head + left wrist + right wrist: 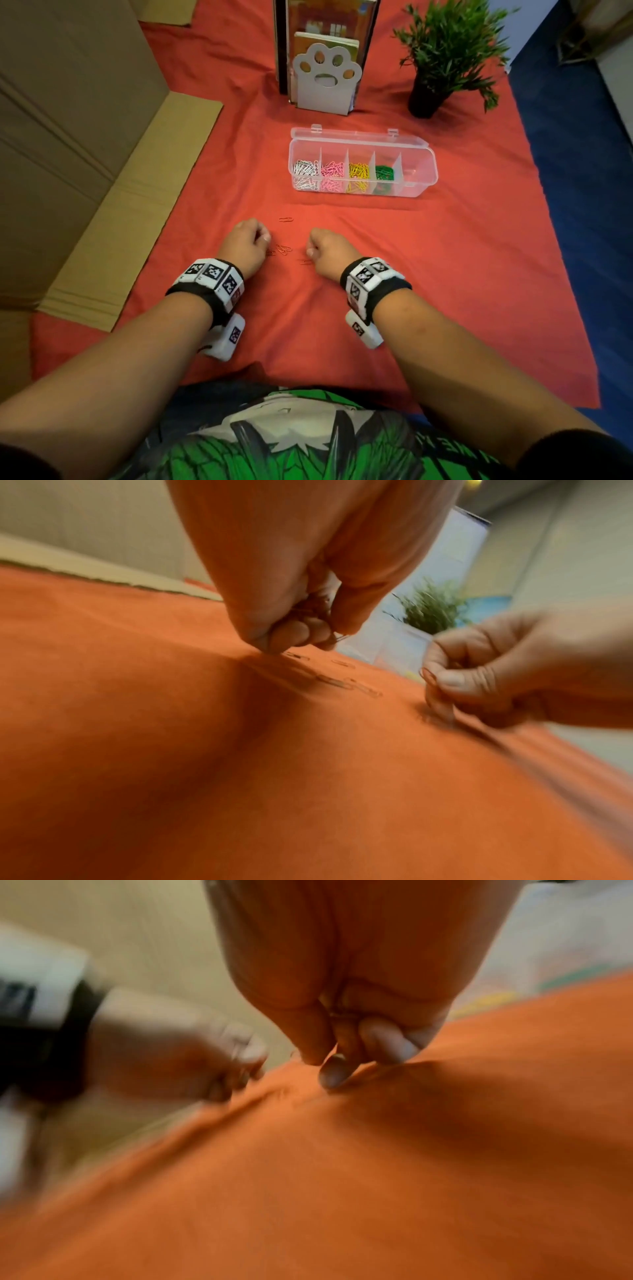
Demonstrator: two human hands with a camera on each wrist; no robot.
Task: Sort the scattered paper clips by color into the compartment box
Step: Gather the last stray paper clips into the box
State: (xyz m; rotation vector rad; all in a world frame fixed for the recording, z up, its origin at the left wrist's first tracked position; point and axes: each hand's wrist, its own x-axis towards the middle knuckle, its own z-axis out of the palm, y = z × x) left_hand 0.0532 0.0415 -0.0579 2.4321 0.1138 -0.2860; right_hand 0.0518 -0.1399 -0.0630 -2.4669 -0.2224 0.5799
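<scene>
The clear compartment box (425,184) lies open on the red cloth, with white, pink, yellow and green clips in separate compartments. Several red paper clips lie between my hands (283,249), and one sits farther out (286,219). My left hand (265,240) is curled with its fingertips (274,642) down on the cloth, and it holds a bunch of red clips (313,610) in the palm. My right hand (310,251) is curled too, one fingertip (334,1073) pressing the cloth by a clip (306,262). Thin red clips (337,1010) show in its palm, though that view is blurred.
A paw-shaped white bookend (325,78) with books stands behind the box, a potted plant (435,68) to its right. Cardboard (85,154) lines the left side. Blue floor (582,171) borders the cloth (428,274) on the right.
</scene>
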